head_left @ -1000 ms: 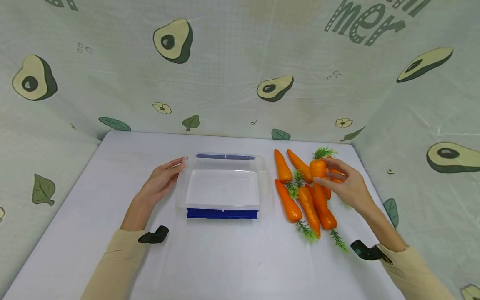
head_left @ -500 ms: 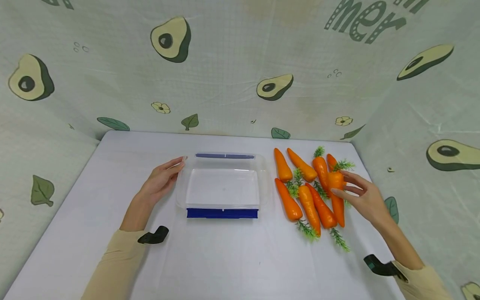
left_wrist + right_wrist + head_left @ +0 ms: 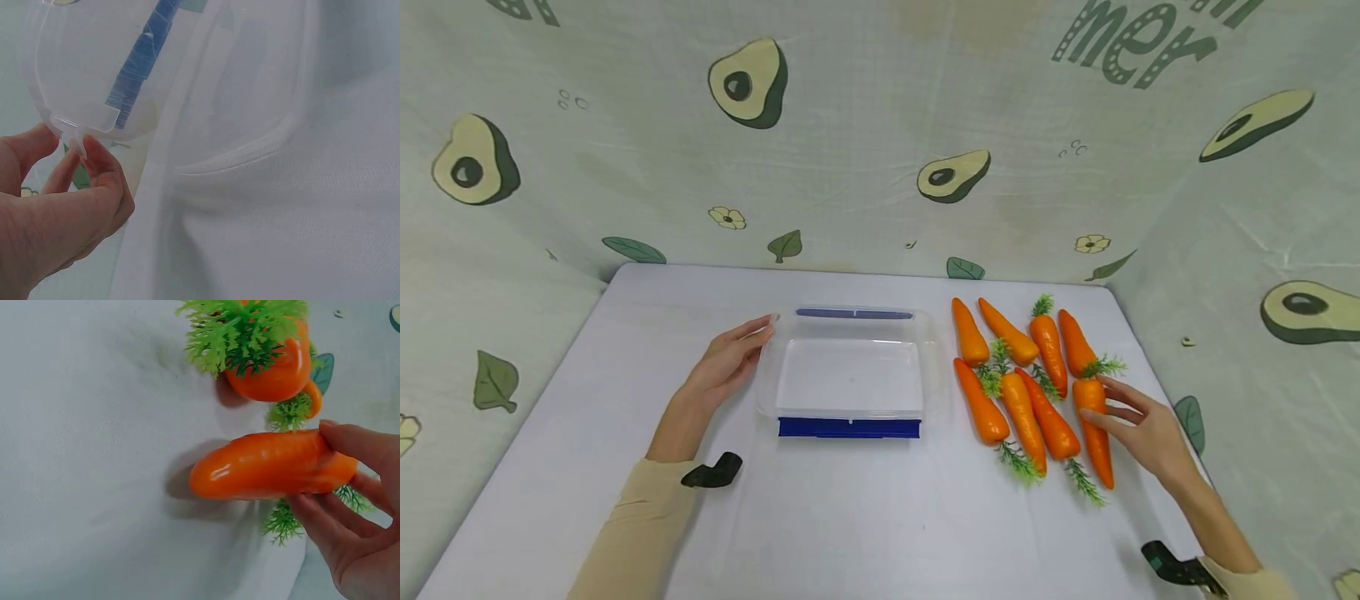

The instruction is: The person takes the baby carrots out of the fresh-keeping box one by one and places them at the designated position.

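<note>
A clear plastic food container (image 3: 850,375) with dark blue clips stands in the middle of the table. At its left side my left hand (image 3: 730,362) holds the rim; in the left wrist view its thumb and fingers pinch a translucent tab (image 3: 76,139). On the right, my right hand (image 3: 1150,425) grips an orange toy-like carrot (image 3: 1096,433) near its green-topped end, its tip pointing toward the front. In the right wrist view this carrot (image 3: 262,469) lies between thumb and fingers, its shadow on the cloth beneath.
Several more carrots lie in two rough rows right of the container, among them a front-left one (image 3: 982,404) and a back-right one (image 3: 1075,342). White cloth covers the table (image 3: 850,525). Avocado-print fabric walls (image 3: 850,167) rise at the back and both sides.
My right hand has moved right and toward the front with the carrot, from above the pile to its right end, lowering it beside the front row. My left hand has kept its place.
</note>
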A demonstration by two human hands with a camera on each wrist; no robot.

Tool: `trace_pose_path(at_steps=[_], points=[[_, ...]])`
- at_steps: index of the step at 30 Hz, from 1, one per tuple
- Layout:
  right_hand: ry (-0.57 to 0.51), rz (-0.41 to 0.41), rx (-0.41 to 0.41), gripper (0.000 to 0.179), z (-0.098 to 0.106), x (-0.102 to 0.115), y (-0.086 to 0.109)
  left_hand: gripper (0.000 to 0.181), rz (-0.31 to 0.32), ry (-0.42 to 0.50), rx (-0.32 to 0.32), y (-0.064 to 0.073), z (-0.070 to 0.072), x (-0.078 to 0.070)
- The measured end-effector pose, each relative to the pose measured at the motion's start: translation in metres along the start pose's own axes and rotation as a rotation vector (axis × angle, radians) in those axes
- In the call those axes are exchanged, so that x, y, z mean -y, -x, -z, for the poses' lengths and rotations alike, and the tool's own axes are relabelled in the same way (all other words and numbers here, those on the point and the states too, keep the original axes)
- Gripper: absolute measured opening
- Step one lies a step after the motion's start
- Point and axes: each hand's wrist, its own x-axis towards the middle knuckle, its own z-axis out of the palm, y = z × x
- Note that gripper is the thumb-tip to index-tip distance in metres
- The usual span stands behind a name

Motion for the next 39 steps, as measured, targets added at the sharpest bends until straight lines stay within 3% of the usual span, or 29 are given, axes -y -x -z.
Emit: trace_pose_path(at_steps=[16, 22, 26, 31, 39], points=[[0.141, 0.003, 0.011, 0.077, -0.017, -0.005, -0.001, 0.063, -0.001, -0.060, -0.006, 0.000, 0.001, 0.000], [0.138, 0.020, -0.013, 0.064, -0.014, -0.001, -0.003, 0.061, 0.014, -0.055, -0.018, 0.000, 0.001, -0.001], [0.147, 0.055, -0.083, 0.052, -0.006, 0.001, -0.007, 0.060, 0.013, -0.115, -0.017, 0.000, 0.001, -0.005], [0.110, 0.120, -0.199, 0.035, 0.005, 0.004, -0.016, 0.060, -0.012, -0.253, -0.039, 0.000, 0.000, -0.011], [0.103, 0.224, -0.379, 0.022, 0.016, 0.017, -0.028, 0.059, -0.126, -0.463, -0.076, 0.003, 0.001, -0.023]])
